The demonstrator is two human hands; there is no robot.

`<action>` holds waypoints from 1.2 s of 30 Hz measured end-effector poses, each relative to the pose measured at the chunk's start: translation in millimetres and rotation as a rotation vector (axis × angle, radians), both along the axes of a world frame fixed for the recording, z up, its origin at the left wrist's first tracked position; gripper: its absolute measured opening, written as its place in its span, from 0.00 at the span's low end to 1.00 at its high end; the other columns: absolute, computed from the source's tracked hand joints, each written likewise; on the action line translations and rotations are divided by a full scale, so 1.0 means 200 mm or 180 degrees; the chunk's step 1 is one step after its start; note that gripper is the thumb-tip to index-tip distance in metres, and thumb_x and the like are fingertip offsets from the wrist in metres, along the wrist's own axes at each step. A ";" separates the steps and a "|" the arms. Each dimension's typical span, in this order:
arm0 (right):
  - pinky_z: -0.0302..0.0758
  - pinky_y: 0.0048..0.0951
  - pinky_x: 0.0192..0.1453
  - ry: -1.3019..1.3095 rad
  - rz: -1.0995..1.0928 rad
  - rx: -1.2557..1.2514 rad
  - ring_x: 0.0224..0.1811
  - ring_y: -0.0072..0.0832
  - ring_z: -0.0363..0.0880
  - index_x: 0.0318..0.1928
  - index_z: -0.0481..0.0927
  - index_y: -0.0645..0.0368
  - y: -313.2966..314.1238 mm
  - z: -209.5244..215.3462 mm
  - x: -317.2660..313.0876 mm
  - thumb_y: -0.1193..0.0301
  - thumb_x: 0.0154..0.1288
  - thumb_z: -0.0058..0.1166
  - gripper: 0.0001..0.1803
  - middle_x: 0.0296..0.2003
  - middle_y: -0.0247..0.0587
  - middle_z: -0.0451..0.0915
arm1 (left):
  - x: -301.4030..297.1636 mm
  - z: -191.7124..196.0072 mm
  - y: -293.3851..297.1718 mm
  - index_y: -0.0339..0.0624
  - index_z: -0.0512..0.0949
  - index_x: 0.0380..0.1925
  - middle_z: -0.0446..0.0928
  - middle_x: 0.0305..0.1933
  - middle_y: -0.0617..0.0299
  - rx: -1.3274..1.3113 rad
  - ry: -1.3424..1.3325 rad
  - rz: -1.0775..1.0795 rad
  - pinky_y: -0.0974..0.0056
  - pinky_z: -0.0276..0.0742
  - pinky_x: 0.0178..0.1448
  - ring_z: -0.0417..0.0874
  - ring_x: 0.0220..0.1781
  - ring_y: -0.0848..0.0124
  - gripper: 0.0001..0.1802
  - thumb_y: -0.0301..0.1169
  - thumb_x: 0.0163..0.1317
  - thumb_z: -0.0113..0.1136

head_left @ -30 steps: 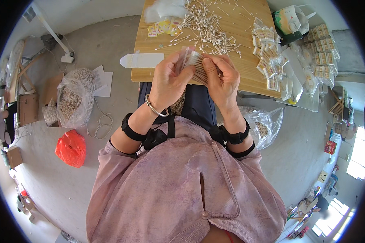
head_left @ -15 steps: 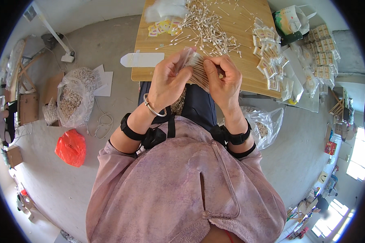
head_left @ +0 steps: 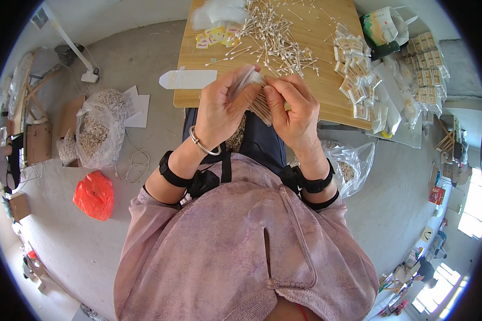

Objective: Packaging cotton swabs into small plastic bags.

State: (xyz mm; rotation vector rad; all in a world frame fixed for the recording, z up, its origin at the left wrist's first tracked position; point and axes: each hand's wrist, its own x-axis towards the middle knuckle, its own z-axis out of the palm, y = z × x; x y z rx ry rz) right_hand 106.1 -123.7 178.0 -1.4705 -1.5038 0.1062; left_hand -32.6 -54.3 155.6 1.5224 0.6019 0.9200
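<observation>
A bundle of cotton swabs [head_left: 261,109] is between my two hands, partly inside a clear plastic bag [head_left: 244,80]. My left hand [head_left: 222,107] grips the bag and the bundle's left side, thumb across the front. On the other side my right hand [head_left: 294,104] pinches the bag's edge and the swabs, thumb and forefinger together. My fingers hide part of the bundle. Beyond my hands, a loose heap of cotton swabs [head_left: 276,40] spreads over the wooden table [head_left: 198,97].
Yellow-and-white labels [head_left: 217,36] and a pile of clear bags [head_left: 217,13] lie at the table's far left. A white card strip [head_left: 187,79] juts over the left edge. Filled packs [head_left: 353,72] line the right side. A swab-filled sack [head_left: 97,131] and a red bag [head_left: 93,195] are on the floor.
My right hand has moved slightly inward and up, its fingers now on the bag near its top. Less of the swab bundle shows between my hands.
</observation>
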 end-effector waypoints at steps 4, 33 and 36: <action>0.73 0.28 0.28 -0.0032 -0.0008 0.0096 0.26 0.35 0.76 0.39 0.79 0.63 -0.01 0.01 -0.01 0.79 0.57 0.56 0.08 0.30 0.42 0.75 | 0.00 0.03 0.00 0.33 0.71 0.53 0.75 0.48 0.67 -0.0122 0.0074 -0.0023 0.75 0.70 0.50 0.73 0.46 0.81 0.18 0.21 0.62 0.55; 0.72 0.29 0.33 0.0659 0.0004 0.0322 0.30 0.36 0.76 0.35 0.76 0.63 0.00 0.00 -0.04 0.82 0.55 0.54 0.06 0.30 0.44 0.75 | 0.06 0.06 -0.08 0.31 0.77 0.40 0.78 0.35 0.67 -0.0527 -0.0740 0.0566 0.76 0.72 0.40 0.74 0.36 0.83 0.10 0.26 0.60 0.59; 0.72 0.30 0.34 0.0676 0.0022 0.0291 0.31 0.37 0.76 0.36 0.76 0.63 0.00 0.00 -0.06 0.82 0.54 0.54 0.07 0.31 0.44 0.75 | 0.07 0.04 -0.09 0.31 0.77 0.41 0.78 0.35 0.67 -0.0441 -0.0728 0.0751 0.75 0.72 0.41 0.74 0.35 0.83 0.10 0.25 0.61 0.57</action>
